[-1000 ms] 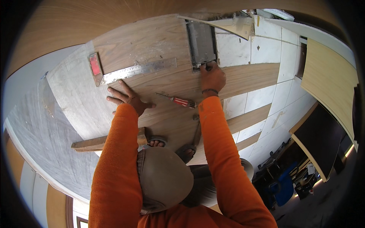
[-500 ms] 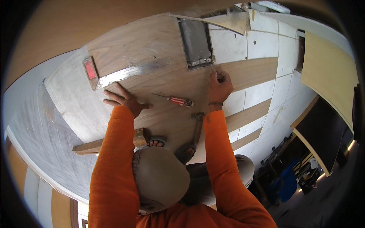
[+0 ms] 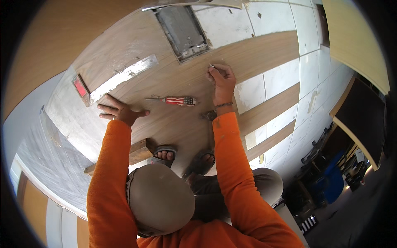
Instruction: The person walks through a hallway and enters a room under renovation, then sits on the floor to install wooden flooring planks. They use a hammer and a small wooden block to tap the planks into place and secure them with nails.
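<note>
My left hand (image 3: 118, 110) lies with spread fingers on a wood-grain board (image 3: 165, 78), beside the lower end of a shiny metal strip (image 3: 124, 77). Above the board, my right hand (image 3: 223, 84) pinches a small metallic piece (image 3: 211, 65) between thumb and fingertips; it is too small to name surely. Between the two hands rests a screwdriver (image 3: 180, 101) with a red-and-white striped handle, its shaft pointing left. What looks like a hammer (image 3: 209, 115) lies by my right wrist, partly hidden behind the orange sleeve.
A rectangular recess with a grey metal plate (image 3: 182, 31) sits at the board's far edge. A red-faced block (image 3: 80, 87) touches the metal strip. White tiles (image 3: 252, 93) alternate with wood strips at right. A wooden block (image 3: 140, 151) lies near my feet; dark clutter fills the lower right.
The view has shifted, so the board's things sit differently in it. My right hand has turned, and the small metallic piece now shows at its fingertips. My left hand stays spread on the board.
</note>
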A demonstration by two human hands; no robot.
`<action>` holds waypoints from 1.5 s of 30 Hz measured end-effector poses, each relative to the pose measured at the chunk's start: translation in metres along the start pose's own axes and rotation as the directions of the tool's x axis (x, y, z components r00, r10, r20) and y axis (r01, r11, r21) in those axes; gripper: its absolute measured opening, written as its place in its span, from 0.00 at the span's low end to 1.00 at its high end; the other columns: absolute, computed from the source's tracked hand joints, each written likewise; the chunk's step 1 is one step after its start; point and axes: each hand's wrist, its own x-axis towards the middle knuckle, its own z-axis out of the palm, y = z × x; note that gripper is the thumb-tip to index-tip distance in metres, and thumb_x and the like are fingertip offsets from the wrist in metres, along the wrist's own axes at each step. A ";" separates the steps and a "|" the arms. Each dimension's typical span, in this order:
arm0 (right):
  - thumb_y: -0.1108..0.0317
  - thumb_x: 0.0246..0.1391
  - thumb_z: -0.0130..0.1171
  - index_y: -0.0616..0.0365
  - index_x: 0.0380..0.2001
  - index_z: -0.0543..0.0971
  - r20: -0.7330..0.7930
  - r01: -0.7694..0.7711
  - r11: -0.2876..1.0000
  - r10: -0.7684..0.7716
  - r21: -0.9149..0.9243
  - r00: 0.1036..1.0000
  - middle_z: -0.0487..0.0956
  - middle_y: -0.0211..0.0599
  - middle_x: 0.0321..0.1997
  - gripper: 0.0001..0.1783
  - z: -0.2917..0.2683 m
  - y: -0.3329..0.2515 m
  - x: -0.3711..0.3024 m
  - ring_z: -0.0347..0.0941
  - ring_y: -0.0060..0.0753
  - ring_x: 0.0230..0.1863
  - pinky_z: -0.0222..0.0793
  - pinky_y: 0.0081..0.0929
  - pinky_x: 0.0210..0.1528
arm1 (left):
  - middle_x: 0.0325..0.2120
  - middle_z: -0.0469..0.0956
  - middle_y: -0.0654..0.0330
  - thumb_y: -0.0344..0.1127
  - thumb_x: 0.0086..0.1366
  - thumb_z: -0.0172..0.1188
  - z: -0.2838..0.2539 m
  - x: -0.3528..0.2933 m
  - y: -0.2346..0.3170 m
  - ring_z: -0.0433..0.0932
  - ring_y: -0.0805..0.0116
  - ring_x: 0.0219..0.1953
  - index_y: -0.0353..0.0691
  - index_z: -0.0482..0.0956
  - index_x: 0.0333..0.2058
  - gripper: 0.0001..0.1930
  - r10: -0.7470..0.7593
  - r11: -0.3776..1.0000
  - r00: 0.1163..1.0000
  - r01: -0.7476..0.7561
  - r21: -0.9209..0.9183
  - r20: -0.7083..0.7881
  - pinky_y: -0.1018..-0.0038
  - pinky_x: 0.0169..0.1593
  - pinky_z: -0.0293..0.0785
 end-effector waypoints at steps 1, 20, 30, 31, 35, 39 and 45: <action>0.77 0.57 0.65 0.65 0.40 0.80 -0.004 0.018 0.999 -0.018 -0.039 1.000 0.84 0.40 0.36 0.08 -0.003 0.002 0.000 0.81 0.27 0.36 0.79 0.24 0.38 | 0.70 0.13 0.27 0.68 0.23 0.85 0.006 0.006 -0.003 0.22 0.18 0.72 0.49 0.12 0.72 0.95 -0.008 1.000 1.000 0.007 -0.019 -0.029 0.30 0.71 0.41; 0.68 0.56 0.64 0.61 0.41 0.74 0.007 0.371 0.460 -0.620 -0.807 0.784 0.75 0.47 0.40 0.13 -0.039 0.033 0.020 0.74 0.56 0.42 0.71 0.48 0.43 | 0.72 0.11 0.35 0.59 0.22 0.89 0.013 0.014 -0.010 0.21 0.25 0.74 0.55 0.12 0.72 0.95 0.008 0.991 0.993 -0.024 -0.133 -0.119 0.31 0.72 0.42; 0.67 0.57 0.63 0.60 0.40 0.74 0.046 0.371 0.350 -0.672 -0.860 0.739 0.74 0.47 0.40 0.12 -0.037 0.032 0.025 0.75 0.55 0.39 0.74 0.48 0.37 | 0.70 0.09 0.33 0.59 0.26 0.89 0.015 0.019 -0.023 0.20 0.23 0.74 0.50 0.08 0.70 0.95 0.045 0.991 0.993 -0.058 -0.122 -0.109 0.28 0.71 0.38; 0.67 0.57 0.63 0.60 0.40 0.74 0.033 0.358 0.374 -0.651 -0.856 0.759 0.74 0.47 0.39 0.12 -0.038 0.033 0.024 0.75 0.55 0.39 0.74 0.48 0.37 | 0.70 0.09 0.33 0.58 0.26 0.89 0.014 0.018 -0.021 0.20 0.23 0.74 0.50 0.08 0.70 0.95 0.045 0.990 0.993 -0.058 -0.127 -0.106 0.28 0.71 0.38; 0.66 0.58 0.63 0.60 0.40 0.74 0.017 0.336 0.394 -0.627 -0.856 0.779 0.74 0.46 0.38 0.12 -0.037 0.033 0.022 0.75 0.55 0.39 0.74 0.47 0.37 | 0.71 0.09 0.33 0.55 0.26 0.90 0.014 0.015 -0.018 0.21 0.22 0.74 0.50 0.08 0.70 0.95 0.027 0.986 0.993 -0.045 -0.158 -0.116 0.29 0.71 0.38; 0.65 0.59 0.63 0.61 0.40 0.74 0.040 0.352 0.372 -0.637 -0.859 0.770 0.75 0.46 0.39 0.12 -0.036 0.034 0.021 0.76 0.55 0.39 0.75 0.46 0.37 | 0.70 0.09 0.33 0.56 0.25 0.90 0.013 0.016 -0.023 0.20 0.22 0.73 0.50 0.08 0.70 0.95 0.033 0.985 0.994 -0.050 -0.165 -0.102 0.29 0.71 0.39; 0.65 0.58 0.64 0.60 0.40 0.74 0.051 0.356 0.326 -0.671 -0.876 0.739 0.76 0.45 0.36 0.13 -0.033 0.040 0.026 0.75 0.53 0.37 0.72 0.46 0.39 | 0.67 0.06 0.28 0.62 0.24 0.88 0.011 0.016 -0.025 0.16 0.16 0.71 0.45 0.08 0.69 0.96 0.088 0.983 0.991 -0.102 -0.150 -0.097 0.25 0.69 0.37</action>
